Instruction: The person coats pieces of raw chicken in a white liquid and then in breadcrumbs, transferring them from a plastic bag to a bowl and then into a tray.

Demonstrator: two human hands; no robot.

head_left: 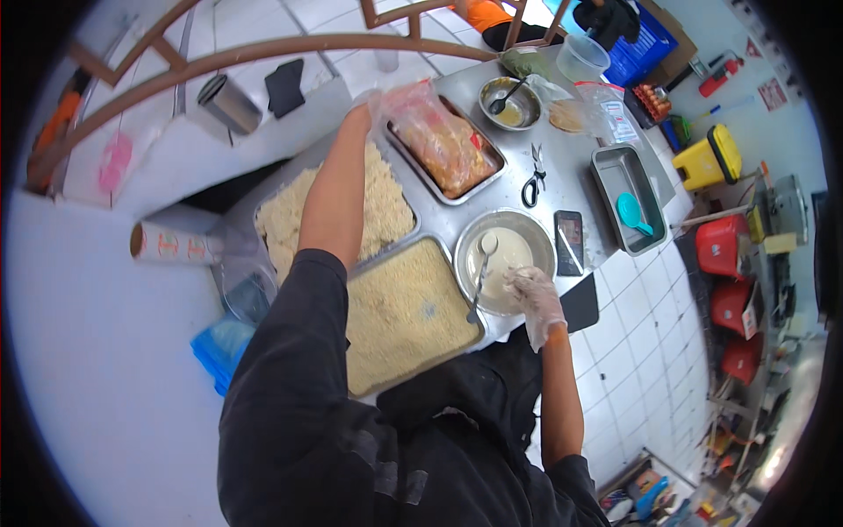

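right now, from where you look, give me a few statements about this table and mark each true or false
1. The right hand is gloved and at the larger metal bowl. True.
2. The left hand is in that bowl. False: it is up by the plastic bag.
3. A spoon leans in the larger metal bowl. True.
4. The scissors lie in the deep pan. False: they lie on the metal table.
5. A teal scoop lies in the deep pan. True.

The floor is white and tiled. A brown rail stands beyond the tabletop. The right wall is pale.
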